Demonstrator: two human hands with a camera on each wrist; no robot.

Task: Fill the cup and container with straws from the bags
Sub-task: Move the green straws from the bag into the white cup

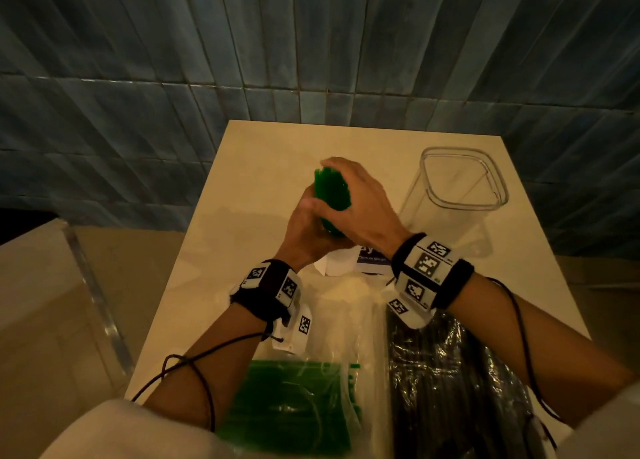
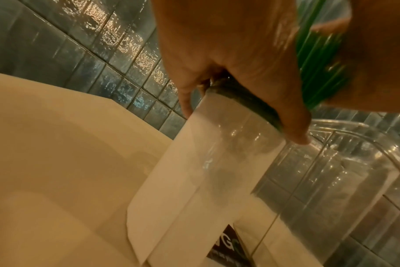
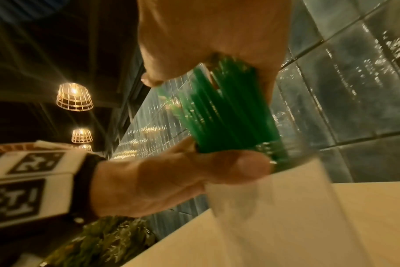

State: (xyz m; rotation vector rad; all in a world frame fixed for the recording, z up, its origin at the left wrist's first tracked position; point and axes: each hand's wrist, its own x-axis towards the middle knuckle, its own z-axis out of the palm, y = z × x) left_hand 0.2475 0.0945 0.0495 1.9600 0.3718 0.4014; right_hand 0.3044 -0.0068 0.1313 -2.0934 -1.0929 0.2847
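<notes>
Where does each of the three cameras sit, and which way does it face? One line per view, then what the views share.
Head: worn on the head, looks down at the table; both forearms, left hand, right hand.
Left wrist: under the left hand, looks along it at the clear cup and container.
Right wrist: under the right hand, looks at the green straws; left hand shows.
Shared: the green straws and tiled wall.

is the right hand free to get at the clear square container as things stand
Probably not yet: the right hand grips the green straws over the cup. The container stands open beside it, with nothing between.
</notes>
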